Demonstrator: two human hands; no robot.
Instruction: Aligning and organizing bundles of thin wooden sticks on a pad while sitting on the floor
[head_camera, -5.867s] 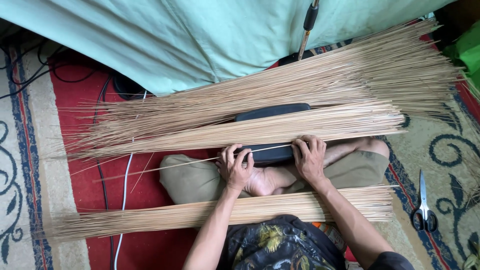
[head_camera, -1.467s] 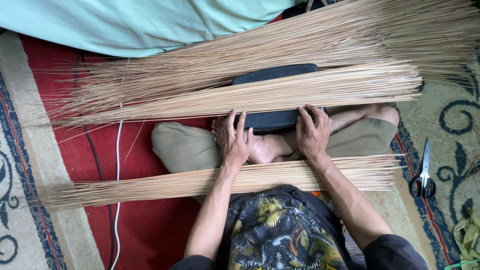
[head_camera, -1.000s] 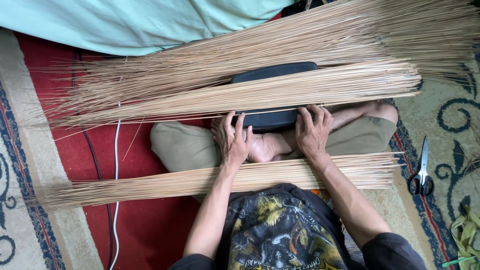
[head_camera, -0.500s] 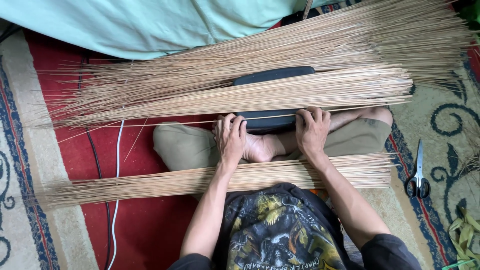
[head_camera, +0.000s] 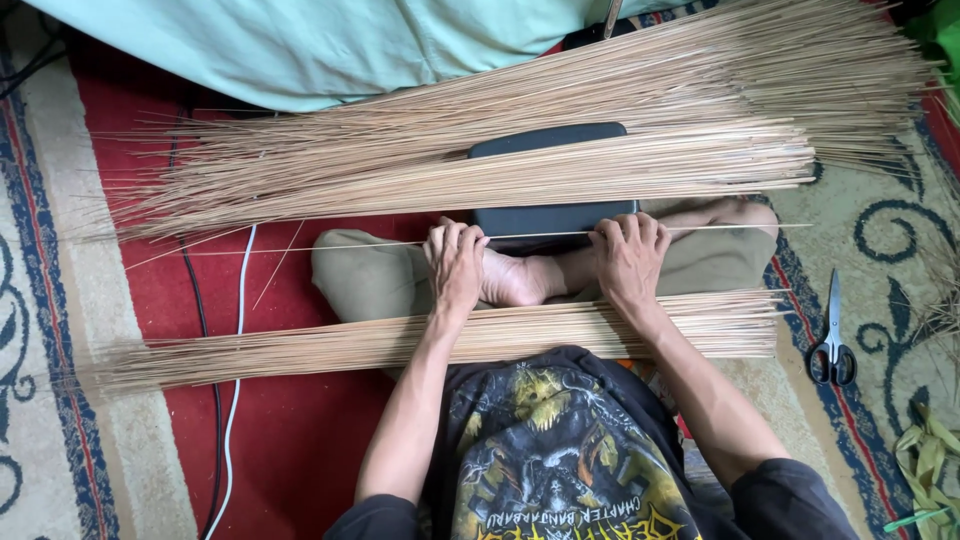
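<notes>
Head view: person is sitting cross-legged with a black pad (head_camera: 550, 222) across the feet; using the pad as landmark. Left hand (head_camera: 455, 265) is sitting at the pad's left end, fingers curled nearly shut and pinching a single thin stick (head_camera: 545, 236). Right hand (head_camera: 628, 258) is at the pad's right end, fingers bent down over the same stick, pressing or pinching it; can't tell which. The stick is lying along the pad's near edge, running well past both hands, long thin end trailing left over the red rug (head_camera: 290, 450). Far pile (head_camera: 500, 150) is lying across the pad's far half, fanning out beyond it. Near bundle (head_camera: 400, 340) is resting across the lap, on the near side of the pad, under both wrists. Scissors (head_camera: 831, 340) are lying well right of the pad; white cable (head_camera: 240, 330) well left. Risks, as I'm judging it: stick is thin, so bending it between the hands could snap it; forearms dragging the near bundle could scatter it; loose pile edge could snag the stick.
</notes>
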